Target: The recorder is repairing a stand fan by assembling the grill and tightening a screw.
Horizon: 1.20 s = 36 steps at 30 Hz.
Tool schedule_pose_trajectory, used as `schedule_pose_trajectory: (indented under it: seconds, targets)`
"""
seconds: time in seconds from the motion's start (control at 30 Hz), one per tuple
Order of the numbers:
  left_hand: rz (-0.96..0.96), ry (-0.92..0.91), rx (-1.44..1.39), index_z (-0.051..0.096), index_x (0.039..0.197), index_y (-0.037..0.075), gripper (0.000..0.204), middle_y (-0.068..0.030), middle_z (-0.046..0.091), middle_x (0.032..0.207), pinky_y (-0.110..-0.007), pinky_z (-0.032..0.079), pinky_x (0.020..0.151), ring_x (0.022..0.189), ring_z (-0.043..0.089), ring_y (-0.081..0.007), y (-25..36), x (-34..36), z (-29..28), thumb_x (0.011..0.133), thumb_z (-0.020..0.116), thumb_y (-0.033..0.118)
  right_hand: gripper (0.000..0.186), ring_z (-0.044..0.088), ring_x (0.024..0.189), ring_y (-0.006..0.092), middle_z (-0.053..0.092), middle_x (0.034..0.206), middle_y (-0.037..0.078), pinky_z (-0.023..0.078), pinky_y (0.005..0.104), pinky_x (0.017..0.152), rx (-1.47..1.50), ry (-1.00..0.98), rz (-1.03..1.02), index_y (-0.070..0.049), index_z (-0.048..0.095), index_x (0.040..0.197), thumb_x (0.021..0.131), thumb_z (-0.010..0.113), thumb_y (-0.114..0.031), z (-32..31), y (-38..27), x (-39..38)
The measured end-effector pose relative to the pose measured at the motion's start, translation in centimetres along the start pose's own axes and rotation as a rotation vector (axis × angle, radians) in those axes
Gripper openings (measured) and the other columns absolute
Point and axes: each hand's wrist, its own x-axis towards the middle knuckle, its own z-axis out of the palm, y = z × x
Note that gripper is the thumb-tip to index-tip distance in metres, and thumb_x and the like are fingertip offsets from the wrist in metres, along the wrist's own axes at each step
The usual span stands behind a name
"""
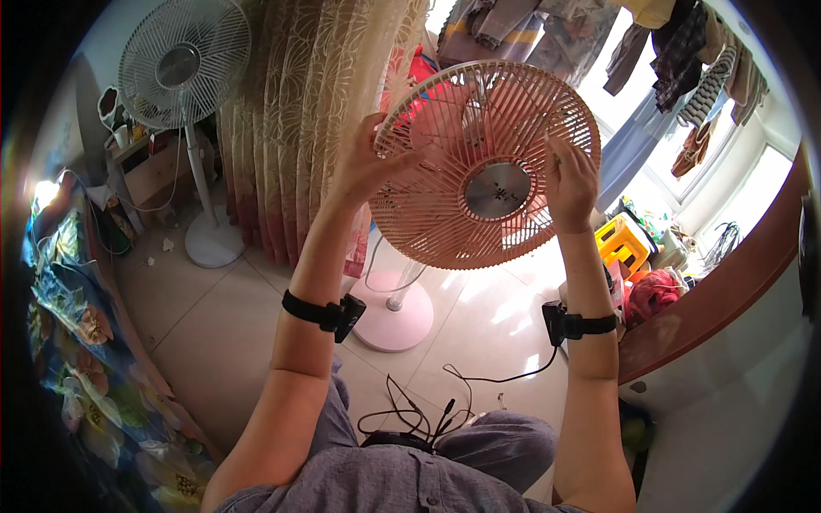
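Observation:
A pink fan grille [453, 235] with a silver centre disc [498, 190] fills the upper middle, blades showing through it, above a round pink base [385, 325] and short pole. My left hand [368, 171] grips the grille's left rim, thumb across the front and fingers toward the edge. On the grille's right part, my right hand [571, 184] has its fingers curled onto the wires. Black straps with small devices circle both forearms, and dark cables trail near my lap.
A white standing fan [214, 235] is at the left beside a patterned curtain [282, 128]. Floral fabric [103, 385] lines the lower left. At right are a red-brown ledge edge [710, 325], a yellow stool [620, 244] and piled items. Clothes [671, 68] hang by the bright window.

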Motion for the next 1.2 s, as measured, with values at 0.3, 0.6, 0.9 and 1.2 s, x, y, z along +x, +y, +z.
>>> schedule_pose_trajectory:
  seconds: [0.3,0.6,0.9,1.2]
  targets:
    - [-0.001,0.025,0.029,0.051,0.126,0.004,0.073,-0.0094,0.06,0.117,-0.033,0.04,0.097,0.11,0.055,-0.0187,0.3,-0.3,0.0,0.067,0.085,0.028,0.013,0.067,0.071,0.0235,0.069,0.084,0.01,0.05,0.0293,0.062,0.276,0.124,0.355,-0.003,0.064,0.095,0.083,0.068,-0.006,-0.5,0.0,1.4]
    - [-0.022,0.025,0.013,0.049,0.127,0.002,0.08,-0.0114,0.062,0.111,-0.032,0.046,0.088,0.102,0.059,-0.0184,0.8,-0.6,0.4,0.064,0.087,0.033,0.011,0.065,0.069,0.0277,0.068,0.083,0.012,0.05,0.0337,0.062,0.072,-0.073,0.181,-0.005,0.064,0.096,0.087,0.064,-0.011,-0.4,0.4,2.9]
    - [0.01,0.056,0.111,0.049,0.128,0.001,0.089,-0.0147,0.063,0.109,-0.034,0.049,0.082,0.096,0.063,-0.0218,1.3,-0.7,0.3,0.059,0.088,0.042,0.013,0.066,0.069,0.0283,0.067,0.079,0.012,0.05,0.0348,0.062,0.095,-0.175,0.261,-0.006,0.064,0.098,0.086,0.064,-0.012,-1.2,0.5,3.8]
    - [-0.004,0.068,0.118,0.05,0.127,0.001,0.093,-0.0159,0.063,0.11,-0.036,0.049,0.085,0.1,0.062,-0.0242,1.4,-0.6,0.2,0.055,0.088,0.046,0.014,0.063,0.061,0.0206,0.065,0.075,0.009,0.048,0.0299,0.059,0.13,-0.131,0.307,-0.007,0.065,0.099,0.088,0.064,-0.016,-1.5,0.9,2.8]
